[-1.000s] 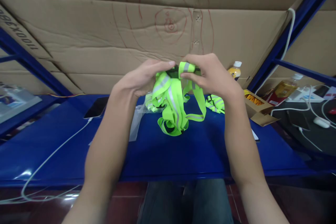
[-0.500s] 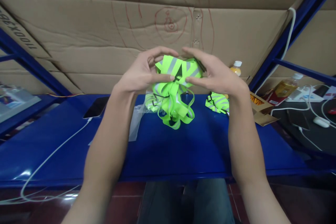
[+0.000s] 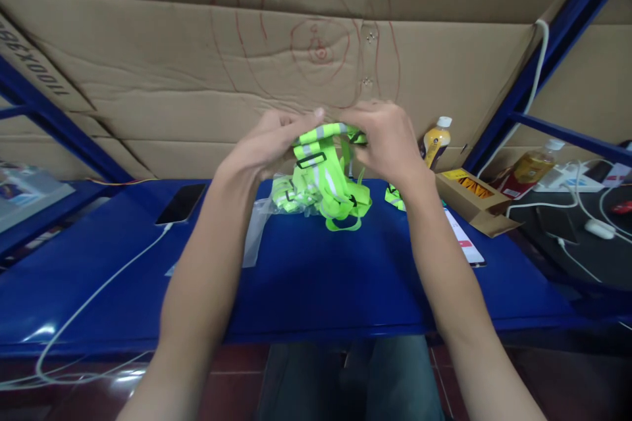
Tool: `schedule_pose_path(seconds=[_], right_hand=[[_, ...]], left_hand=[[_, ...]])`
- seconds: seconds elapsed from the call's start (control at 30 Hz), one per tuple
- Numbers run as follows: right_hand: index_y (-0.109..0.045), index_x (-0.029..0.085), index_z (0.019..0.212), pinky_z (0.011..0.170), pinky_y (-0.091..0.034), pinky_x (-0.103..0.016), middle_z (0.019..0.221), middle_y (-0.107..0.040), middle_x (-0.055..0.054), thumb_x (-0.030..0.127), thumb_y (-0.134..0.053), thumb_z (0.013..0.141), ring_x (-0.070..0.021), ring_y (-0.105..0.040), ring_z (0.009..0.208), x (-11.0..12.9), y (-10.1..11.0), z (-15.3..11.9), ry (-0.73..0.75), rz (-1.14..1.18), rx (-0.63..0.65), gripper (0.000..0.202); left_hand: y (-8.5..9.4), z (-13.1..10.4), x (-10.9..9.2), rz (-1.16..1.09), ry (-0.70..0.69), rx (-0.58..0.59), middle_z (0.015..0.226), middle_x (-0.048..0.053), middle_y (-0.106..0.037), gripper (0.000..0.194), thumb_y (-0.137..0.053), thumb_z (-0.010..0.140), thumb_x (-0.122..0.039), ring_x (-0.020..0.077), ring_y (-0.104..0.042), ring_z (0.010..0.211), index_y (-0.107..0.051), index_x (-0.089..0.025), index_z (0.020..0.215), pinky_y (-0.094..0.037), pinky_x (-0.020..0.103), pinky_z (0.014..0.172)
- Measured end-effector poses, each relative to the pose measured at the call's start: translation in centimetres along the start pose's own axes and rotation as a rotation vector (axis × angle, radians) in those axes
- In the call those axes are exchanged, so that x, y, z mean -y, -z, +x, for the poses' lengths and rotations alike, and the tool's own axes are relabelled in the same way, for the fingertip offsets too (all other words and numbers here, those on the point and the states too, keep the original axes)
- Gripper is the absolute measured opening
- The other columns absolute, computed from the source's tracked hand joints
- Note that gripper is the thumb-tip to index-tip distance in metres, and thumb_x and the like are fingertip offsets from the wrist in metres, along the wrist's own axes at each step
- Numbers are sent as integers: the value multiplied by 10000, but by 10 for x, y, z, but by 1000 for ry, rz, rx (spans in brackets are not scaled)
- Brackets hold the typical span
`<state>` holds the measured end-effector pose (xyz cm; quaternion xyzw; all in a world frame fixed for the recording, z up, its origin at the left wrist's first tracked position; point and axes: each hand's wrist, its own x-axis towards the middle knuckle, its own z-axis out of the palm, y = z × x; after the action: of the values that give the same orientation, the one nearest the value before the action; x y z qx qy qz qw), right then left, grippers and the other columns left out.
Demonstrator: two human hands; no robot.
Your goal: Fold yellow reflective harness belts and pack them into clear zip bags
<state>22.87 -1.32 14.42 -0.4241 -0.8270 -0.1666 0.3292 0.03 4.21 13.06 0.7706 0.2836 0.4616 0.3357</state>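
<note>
Between my two hands hangs a bundle of neon-yellow reflective straps (image 3: 332, 177) with grey stripes and black buckles. My left hand (image 3: 271, 138) is closed on its upper left edge. My right hand (image 3: 385, 138) pinches the upper right end, its fingers curled around the strap. Loops of the bundle dangle above the blue table. Behind it on the left lies another neon-yellow strap bundle in a clear plastic bag (image 3: 290, 194). A further neon-yellow bundle (image 3: 394, 197) is partly hidden by my right forearm.
On the blue table (image 3: 336, 289), a black phone (image 3: 181, 203) with a white cable lies left. At right are a phone with a lit screen (image 3: 464, 240), an open cardboard box (image 3: 476, 200) and a juice bottle (image 3: 437, 141). A cardboard wall (image 3: 172, 66) stands behind.
My hands have turned inward and closed more on the straps, folding the top edge over. A black buckle now faces me. My right forearm has shifted left, uncovering the lit phone and the juice bottle.
</note>
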Motion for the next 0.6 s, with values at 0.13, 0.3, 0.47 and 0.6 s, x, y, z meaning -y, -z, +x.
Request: schedule_pose_path(seconds=[0.13,0.3,0.47,0.6], right_hand=[[-731,221,1405,1093,-483,-562,1378,-759,-113,330,-796,922,-390,-625,1288,2,-9,3,75,52,-19,500],[-699,215,1400,1013,-542,-441,1345,-755,-96,635,-872,846,-302,-681,1171,-17,3,-2,132,442,186,717],[-744,200,908,766,-479,-325,731,-637,23,666,-777,945,-182,-597,776,-24,15,-8,1,452,324,468],[-746,217,875,853,-494,-363,710,-628,7,574,-771,973,-210,-623,797,-22,9,-6,3,320,221,371]], left_hand=[[8,-1,-3,-184,99,-53,871,63,-780,442,-1031,725,-465,187,-731,722,-809,-166,961,-592,282,630],[9,-9,-14,-44,-119,-7,979,44,-812,439,-1056,673,-363,176,-730,827,-845,-216,1029,-575,256,694],[-1,-11,-26,200,-235,43,1020,65,-819,387,-985,784,-488,225,-744,906,-829,-225,1022,-585,308,798],[4,-8,-19,280,-150,85,924,70,-799,470,-886,860,-646,247,-745,928,-803,-187,920,-594,320,819]])
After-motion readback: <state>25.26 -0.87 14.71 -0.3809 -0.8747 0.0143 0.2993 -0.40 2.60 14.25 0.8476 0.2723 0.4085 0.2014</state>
